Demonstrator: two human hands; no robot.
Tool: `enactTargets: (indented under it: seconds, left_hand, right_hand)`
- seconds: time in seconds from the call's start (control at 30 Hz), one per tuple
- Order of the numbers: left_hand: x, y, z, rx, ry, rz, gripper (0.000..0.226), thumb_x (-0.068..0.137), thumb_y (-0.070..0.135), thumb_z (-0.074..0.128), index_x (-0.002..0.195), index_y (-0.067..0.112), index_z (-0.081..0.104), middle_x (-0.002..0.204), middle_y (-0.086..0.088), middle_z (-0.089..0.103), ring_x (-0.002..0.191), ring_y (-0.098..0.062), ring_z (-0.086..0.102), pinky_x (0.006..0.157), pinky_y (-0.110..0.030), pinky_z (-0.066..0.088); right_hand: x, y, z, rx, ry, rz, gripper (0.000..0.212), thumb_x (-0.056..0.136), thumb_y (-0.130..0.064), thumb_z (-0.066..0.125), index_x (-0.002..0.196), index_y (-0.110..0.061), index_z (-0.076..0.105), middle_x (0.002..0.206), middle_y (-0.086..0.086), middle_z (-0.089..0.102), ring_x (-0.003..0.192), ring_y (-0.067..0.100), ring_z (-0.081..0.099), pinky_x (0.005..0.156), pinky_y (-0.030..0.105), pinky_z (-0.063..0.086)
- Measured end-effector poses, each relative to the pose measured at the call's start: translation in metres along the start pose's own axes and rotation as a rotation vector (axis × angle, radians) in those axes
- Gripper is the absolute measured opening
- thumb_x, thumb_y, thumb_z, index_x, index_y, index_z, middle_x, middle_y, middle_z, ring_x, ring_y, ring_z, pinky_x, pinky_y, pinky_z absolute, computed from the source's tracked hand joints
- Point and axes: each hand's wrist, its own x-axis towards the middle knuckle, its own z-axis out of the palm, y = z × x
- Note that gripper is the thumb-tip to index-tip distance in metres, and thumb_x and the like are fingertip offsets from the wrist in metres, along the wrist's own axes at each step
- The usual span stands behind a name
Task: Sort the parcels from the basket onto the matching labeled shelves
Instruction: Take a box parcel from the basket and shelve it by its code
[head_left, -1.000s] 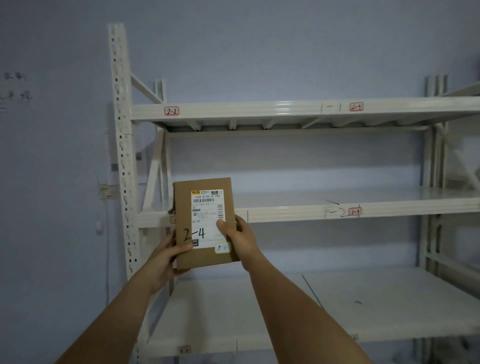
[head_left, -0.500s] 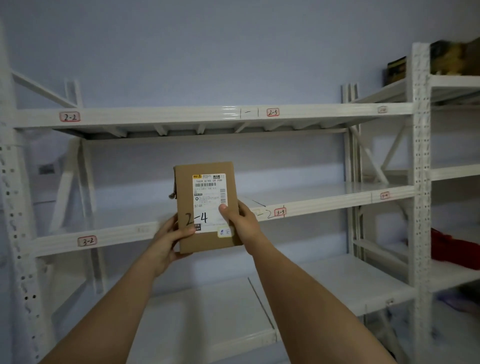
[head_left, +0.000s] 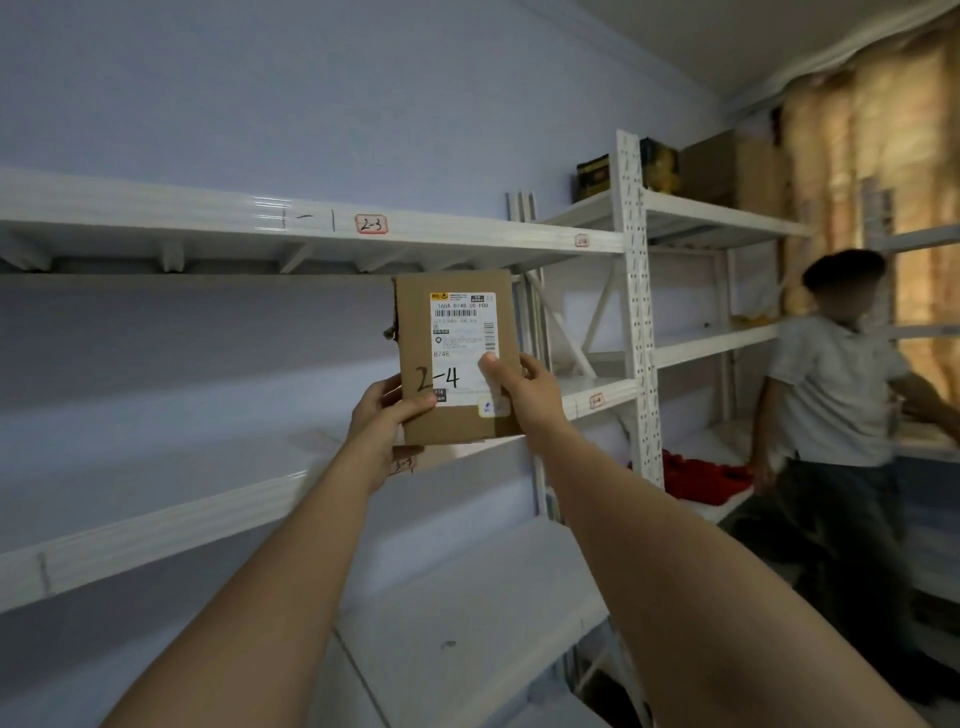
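I hold a flat brown cardboard parcel (head_left: 457, 358) upright in front of the white shelving. It bears a white shipping label and a handwritten "2-4". My left hand (head_left: 384, 421) grips its lower left edge, thumb on the front. My right hand (head_left: 524, 389) grips its lower right edge, thumb on the label. On the upper shelf beam above the parcel sits a red-framed tag reading "2-3" (head_left: 372, 224). A smaller tag (head_left: 581, 240) further right on that beam is too blurred to read. Another small tag (head_left: 596, 400) marks the middle shelf to the right.
A white perforated upright (head_left: 636, 291) divides this rack from the one to the right. Boxes (head_left: 727, 166) stand on that rack's top shelf, red items (head_left: 701, 475) on a lower one. A person in a light shirt (head_left: 836, 395) stands at the right by curtains.
The view has swung to the right along the rack: the "2-2" tag has left the frame, the "2-3" tag is now above the parcel, and a person has come into view. Both hands keep their hold.
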Motion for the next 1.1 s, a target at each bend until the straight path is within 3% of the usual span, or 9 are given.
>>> enactTargets:
  seconds: [0.07, 0.2, 0.47, 0.6, 0.77, 0.93, 1.0, 1.07, 1.1]
  left_hand:
    - [0.027, -0.004, 0.026, -0.026, -0.049, 0.023, 0.052, 0.077, 0.020, 0.074, 0.123, 0.026, 0.051, 0.125, 0.006, 0.059, 0.107, -0.017, 0.058, 0.085, -0.046, 0.053]
    - [0.068, -0.007, 0.081, -0.080, -0.133, 0.077, 0.055, 0.078, 0.018, 0.074, 0.125, 0.026, 0.047, 0.128, 0.008, 0.055, 0.095, -0.008, 0.058, 0.075, -0.034, 0.052]
    - [0.130, -0.015, 0.177, -0.134, -0.234, 0.089, 0.063, 0.078, 0.019, 0.075, 0.132, 0.024, 0.043, 0.135, 0.006, 0.050, 0.092, -0.005, 0.057, 0.063, -0.028, 0.050]
    - [0.164, -0.019, 0.209, -0.118, -0.204, 0.127, 0.064, 0.077, 0.019, 0.076, 0.132, 0.023, 0.043, 0.135, 0.005, 0.051, 0.094, -0.006, 0.058, 0.065, -0.029, 0.053]
    - [0.209, -0.002, 0.242, -0.058, -0.102, 0.229, 0.069, 0.078, 0.011, 0.075, 0.137, 0.017, 0.040, 0.130, 0.005, 0.051, 0.098, -0.010, 0.056, 0.060, -0.022, 0.048]
    - [0.244, 0.023, 0.263, 0.101, 0.038, 0.337, 0.069, 0.076, 0.019, 0.078, 0.133, 0.019, 0.040, 0.125, 0.005, 0.049, 0.108, -0.015, 0.052, 0.080, -0.030, 0.047]
    - [0.257, 0.036, 0.266, 0.174, 0.097, 0.376, 0.065, 0.076, 0.023, 0.078, 0.129, 0.018, 0.041, 0.122, 0.003, 0.049, 0.106, -0.016, 0.052, 0.081, -0.032, 0.046]
    - [0.269, 0.051, 0.269, 0.227, 0.149, 0.413, 0.061, 0.075, 0.026, 0.078, 0.124, 0.017, 0.042, 0.116, 0.003, 0.050, 0.103, -0.016, 0.054, 0.078, -0.032, 0.047]
    - [0.274, 0.059, 0.270, 0.253, 0.173, 0.437, 0.059, 0.074, 0.028, 0.078, 0.120, 0.017, 0.043, 0.114, 0.003, 0.051, 0.103, -0.017, 0.056, 0.076, -0.032, 0.048]
  right_hand:
    - [0.024, -0.004, -0.019, -0.050, 0.102, -0.002, 0.044, 0.075, -0.039, 0.076, 0.105, -0.015, 0.056, 0.103, 0.005, 0.068, 0.091, 0.022, 0.068, 0.085, 0.041, 0.057]
    - [0.058, -0.014, -0.061, -0.141, 0.235, -0.042, 0.047, 0.075, -0.042, 0.076, 0.102, -0.012, 0.051, 0.100, 0.006, 0.065, 0.091, 0.023, 0.067, 0.082, 0.042, 0.057]
    - [0.123, -0.027, -0.138, -0.208, 0.345, -0.110, 0.046, 0.079, -0.042, 0.071, 0.109, -0.010, 0.055, 0.104, 0.007, 0.065, 0.092, 0.023, 0.067, 0.080, 0.040, 0.058]
    - [0.168, -0.025, -0.165, -0.205, 0.292, -0.134, 0.040, 0.082, -0.040, 0.069, 0.107, -0.011, 0.057, 0.100, 0.005, 0.066, 0.085, 0.019, 0.067, 0.069, 0.031, 0.056]
    - [0.236, -0.019, -0.186, -0.105, 0.162, -0.134, 0.040, 0.085, -0.037, 0.067, 0.114, -0.011, 0.058, 0.107, 0.006, 0.068, 0.093, 0.023, 0.068, 0.082, 0.040, 0.058]
    - [0.295, -0.028, -0.190, -0.026, 0.010, -0.156, 0.031, 0.092, -0.028, 0.058, 0.116, -0.010, 0.057, 0.101, 0.002, 0.067, 0.089, 0.018, 0.066, 0.084, 0.035, 0.056]
    - [0.312, -0.035, -0.188, -0.012, -0.036, -0.151, 0.022, 0.093, -0.026, 0.055, 0.110, -0.012, 0.058, 0.096, 0.000, 0.066, 0.084, 0.014, 0.064, 0.080, 0.031, 0.055]
    - [0.325, -0.044, -0.185, 0.023, -0.088, -0.139, 0.007, 0.094, -0.018, 0.051, 0.092, -0.016, 0.058, 0.086, -0.003, 0.063, 0.076, 0.010, 0.060, 0.070, 0.023, 0.052]
    - [0.331, -0.049, -0.184, 0.036, -0.104, -0.143, 0.012, 0.093, -0.013, 0.050, 0.083, -0.018, 0.056, 0.081, -0.003, 0.060, 0.072, 0.009, 0.057, 0.065, 0.022, 0.049]
